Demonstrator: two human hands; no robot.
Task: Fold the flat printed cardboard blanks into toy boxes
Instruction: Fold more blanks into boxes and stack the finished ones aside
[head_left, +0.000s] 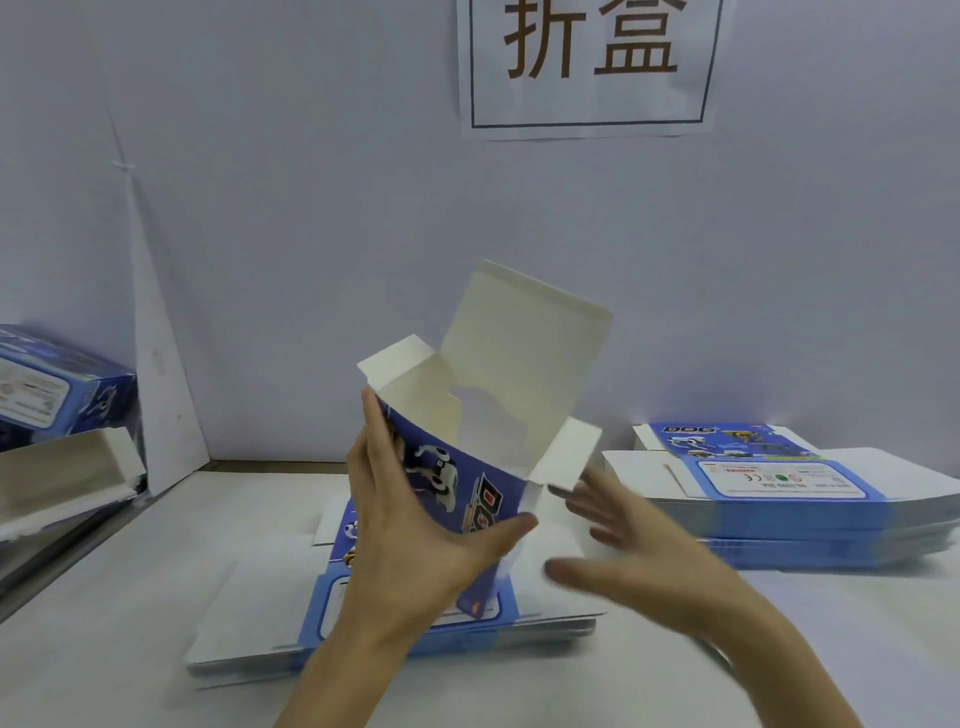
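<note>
Fingers of the left hand lie pressed together up the left side of a half-formed box. The thumb reaches across its blue printed front, so the box is gripped and held tilted above the table. To the right of them, the right hand is blurred, its fingers spread just beside the box's small right flap. Whether they touch it cannot be told. Beneath both hands lies a stack of flat blanks, white with a blue printed band. Above the fingers the box stands open, its long lid flap raised and a short left flap turned outward, plain cream inside. Farther right of the fingers sits a second, taller stack. Far left, a finished blue box rests by the wall. High on the wall behind hangs a paper sign with two large characters.
</note>
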